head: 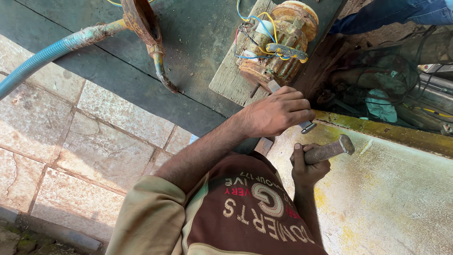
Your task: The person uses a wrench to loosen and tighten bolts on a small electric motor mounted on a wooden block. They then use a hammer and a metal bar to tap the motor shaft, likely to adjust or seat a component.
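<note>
My left hand (276, 113) is closed around a short metal chisel (307, 126). The chisel's far end touches the lower end of a rusty electric motor (278, 42) with loose blue, yellow and red wires. The motor lies on a wooden plank (231, 80). My right hand (306, 167) sits just below the left, apart from it. It grips a rusty hammer (330, 150), whose head points right, a little under the chisel's near end.
A blue ribbed hose (37, 59) joins a rusty flanged pipe (141, 19) on a dark slab. Stone tiles (71, 141) lie at left. A pale, yellow-stained metal surface (387, 198) is at right, with a cluttered pit (387, 89) above. Another person's blue-trousered leg (401, 12) is at top right.
</note>
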